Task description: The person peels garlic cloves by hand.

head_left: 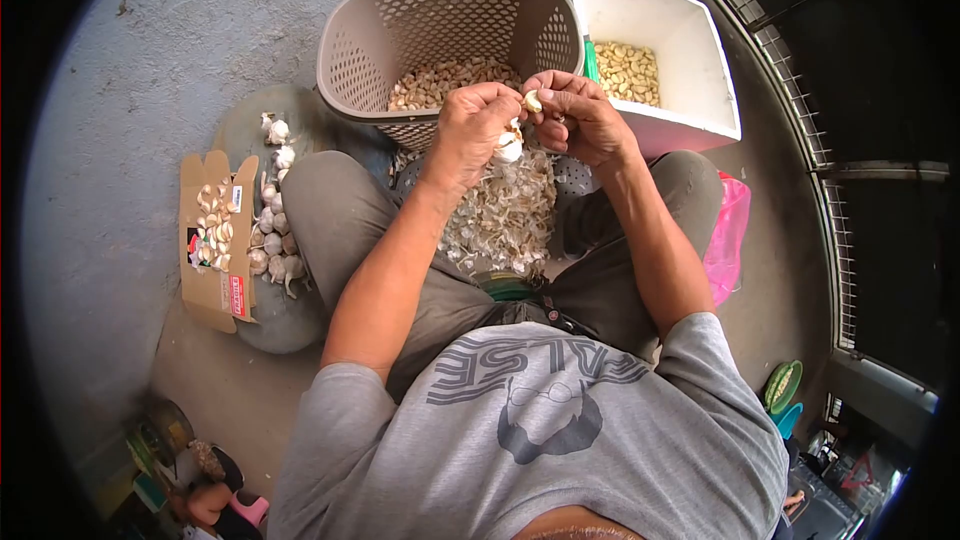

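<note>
Both hands meet above the front rim of a brown perforated basket (350, 90), which holds many garlic cloves (455, 80). My left hand (470, 135) is closed on a partly peeled white garlic piece (509, 147) that hangs below its fingers. Pinched in my right hand (585, 120) is a pale peeled clove (532, 101), and the left fingertips are close beside it. Beneath the hands, between the legs, lies a heap of papery garlic skins (505, 215).
A white foam box (690, 60) with peeled cloves stands at the back right. Whole garlic bulbs (275, 230) and a cardboard box (205, 290) with cloves are at the left. A pink bag (728, 240) lies by the right knee. Part of another person (208, 502) shows at lower left.
</note>
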Demonstrator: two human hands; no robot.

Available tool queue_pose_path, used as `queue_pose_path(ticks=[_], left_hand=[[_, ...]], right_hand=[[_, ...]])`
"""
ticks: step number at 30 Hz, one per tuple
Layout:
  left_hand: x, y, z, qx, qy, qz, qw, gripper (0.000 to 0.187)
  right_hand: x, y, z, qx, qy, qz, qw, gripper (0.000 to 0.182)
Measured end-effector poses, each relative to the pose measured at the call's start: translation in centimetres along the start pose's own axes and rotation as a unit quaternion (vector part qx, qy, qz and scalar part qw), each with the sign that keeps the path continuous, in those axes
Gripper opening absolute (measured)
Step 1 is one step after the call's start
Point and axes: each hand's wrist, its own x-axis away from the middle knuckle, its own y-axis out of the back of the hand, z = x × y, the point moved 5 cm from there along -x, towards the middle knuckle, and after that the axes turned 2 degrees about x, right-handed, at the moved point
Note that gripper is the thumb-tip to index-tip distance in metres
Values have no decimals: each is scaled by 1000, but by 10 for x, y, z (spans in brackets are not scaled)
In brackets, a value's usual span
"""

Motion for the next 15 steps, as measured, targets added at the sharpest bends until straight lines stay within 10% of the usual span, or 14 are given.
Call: queue_pose_path(ticks=[15], left_hand=[[0, -4, -11, -191, -98, -50, 975, 18]], right_hand=[[2, 1, 13, 198, 31, -66, 977, 17]])
